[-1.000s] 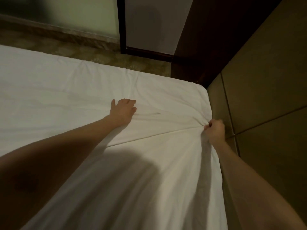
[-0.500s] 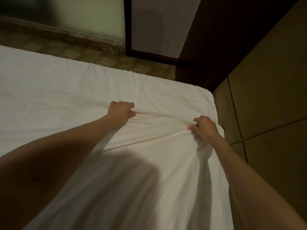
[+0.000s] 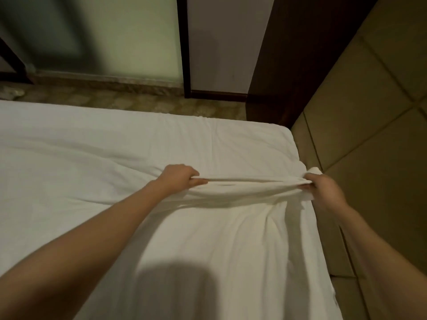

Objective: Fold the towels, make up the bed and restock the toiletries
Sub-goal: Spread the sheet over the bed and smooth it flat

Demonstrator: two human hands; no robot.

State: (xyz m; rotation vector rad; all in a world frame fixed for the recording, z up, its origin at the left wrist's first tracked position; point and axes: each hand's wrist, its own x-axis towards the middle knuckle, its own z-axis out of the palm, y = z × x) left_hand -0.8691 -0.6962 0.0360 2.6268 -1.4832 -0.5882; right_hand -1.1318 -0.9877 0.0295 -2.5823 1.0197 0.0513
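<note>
Both fists hold one taut fold of the white bed sheet [image 3: 242, 239]. Left hand [image 3: 179, 176] sits mid-bed, right hand [image 3: 323, 189] at 3 o'clock of it by the padded headboard [image 3: 369, 135]. Fold runs 9-to-3; slack cloth trails toward 6.

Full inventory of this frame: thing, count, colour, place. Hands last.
bed sheet: 1, white, covers the bed, a ridge pulled up between the hands
padded headboard: 1, tan panels, right of the bed
floor: 1, mottled brown, beyond the bed's far edge
dark wood panel: 1, dark brown, upper right, far end of the headboard
frosted glass panel: 1, pale green, top left
dark frame post: 1, near black, top centre
left hand: 1, grips the sheet fold, mid-bed
right hand: 1, grips the sheet at the bed's right edge
</note>
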